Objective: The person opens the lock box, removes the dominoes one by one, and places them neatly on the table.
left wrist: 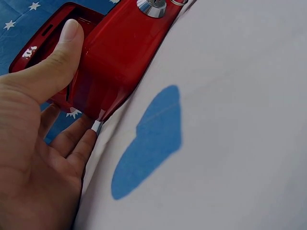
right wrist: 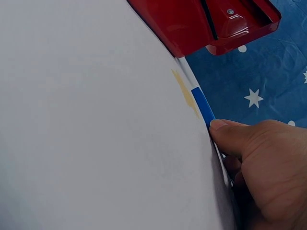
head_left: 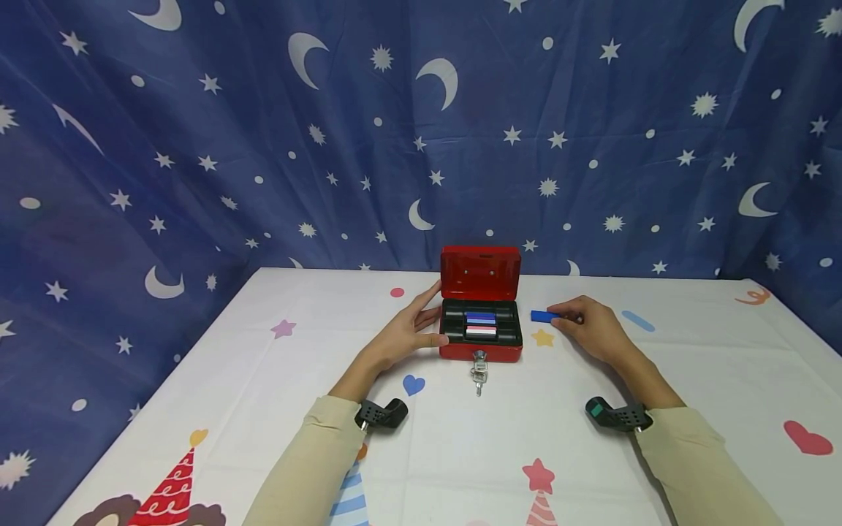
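Note:
A red cash box (head_left: 481, 353) stands with its lid (head_left: 480, 272) raised. Its black tray (head_left: 454, 325) holds blue bars (head_left: 481, 318) and a pale, pinkish-white bar (head_left: 481, 332) in the middle section. Keys (head_left: 479, 374) hang from the front lock. My left hand (head_left: 406, 330) rests against the box's left side, thumb at the rim and fingers extended along the side, as the left wrist view also shows. To the right of the box, my right hand (head_left: 590, 327) pinches one end of a blue bar (head_left: 543, 316) low at the tabletop; the fingers hide that end.
The white tablecloth (head_left: 500, 431) has printed hearts, stars and party hats. Behind the table hangs a dark blue curtain (head_left: 368, 146) with moons and stars. Both wrists wear black camera bands, one a left band (head_left: 383, 414), the other a right band (head_left: 618, 416).

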